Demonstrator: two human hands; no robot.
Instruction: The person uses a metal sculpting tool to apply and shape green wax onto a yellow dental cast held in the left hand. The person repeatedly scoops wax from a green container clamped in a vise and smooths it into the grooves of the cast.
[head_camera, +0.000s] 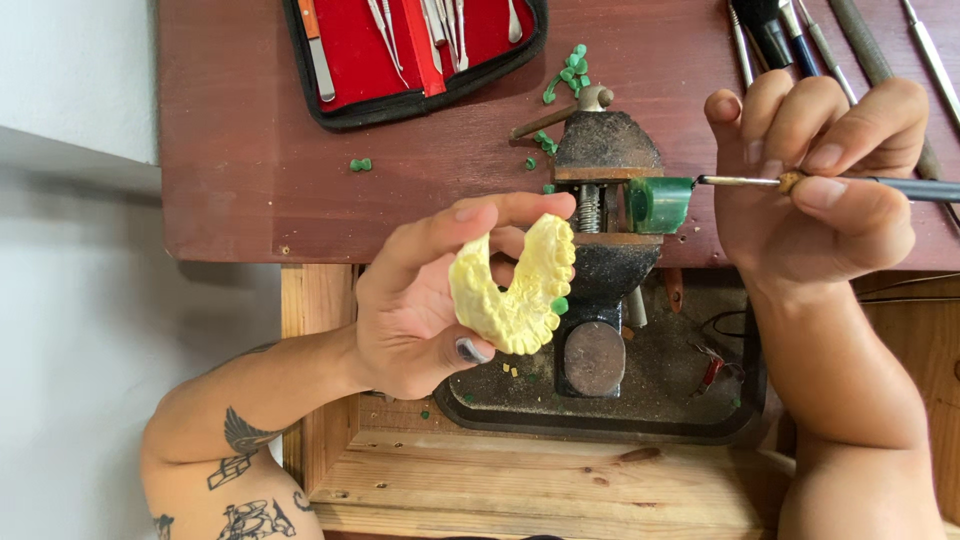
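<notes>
I see the left hand (420, 300) holding a yellow dental cast (515, 290) up in front of the vise (600, 250), out past the desk's (250, 120) near edge. The cast is a horseshoe arch standing on edge: its open end points up toward the desk, its closed bend down toward me, so its long axis runs roughly near to far. The toothed face looks to the right, at the vise. A small green bit (560, 305) sits on its right arm. The left grip is clamped on the cast, thumb under the bend, fingers (500, 212) across the top and back.

On the right, I see the right hand (815, 180) pinched shut on a thin tool (850, 183), pen-style, thumb and forefinger closed round the shaft. The tool lies level, its long axis running left to right, tip pointing left. That tip touches a green block (660, 203) gripped in the vise jaws at the desk's near edge.

Green shavings (568, 72) lie scattered on the desk behind the vise. A red tool case (410, 50) lies open at the far edge, and more tools (800, 40) lie at the far right corner.
</notes>
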